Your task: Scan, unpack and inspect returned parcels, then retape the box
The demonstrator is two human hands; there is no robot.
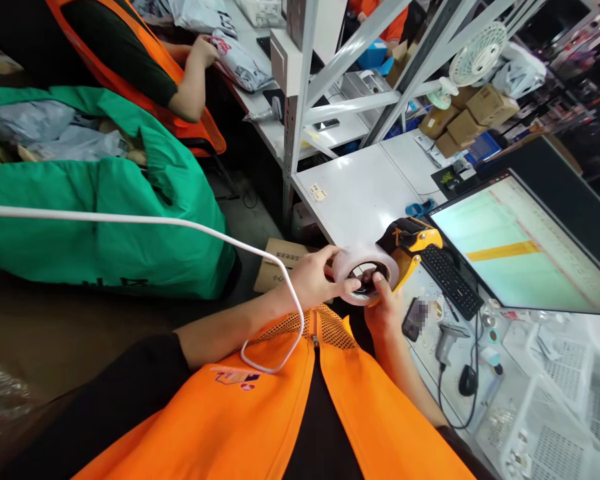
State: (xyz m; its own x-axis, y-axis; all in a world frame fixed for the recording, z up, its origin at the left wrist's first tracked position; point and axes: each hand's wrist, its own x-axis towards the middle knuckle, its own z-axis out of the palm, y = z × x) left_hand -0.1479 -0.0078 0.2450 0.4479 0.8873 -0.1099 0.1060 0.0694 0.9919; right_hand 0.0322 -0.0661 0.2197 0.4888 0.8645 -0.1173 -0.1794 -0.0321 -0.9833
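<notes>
Just ahead of my orange vest, both hands are at a wide roll of clear packing tape and a yellow and black tape dispenser. My left hand grips the roll's near left side, thumb along its lower edge and fingers behind it. My right hand closes around the lower right side, its thumb at the core opening and the dispenser's yellow frame beside it. The right fingers are mostly hidden. Whether the roll is fully seated on the dispenser, I cannot tell.
A white desk carries a keyboard, monitor, phone, barcode scanner and mouse. White baskets stand lower right. A metal post rises ahead. Left are a green bag, white cable and seated person.
</notes>
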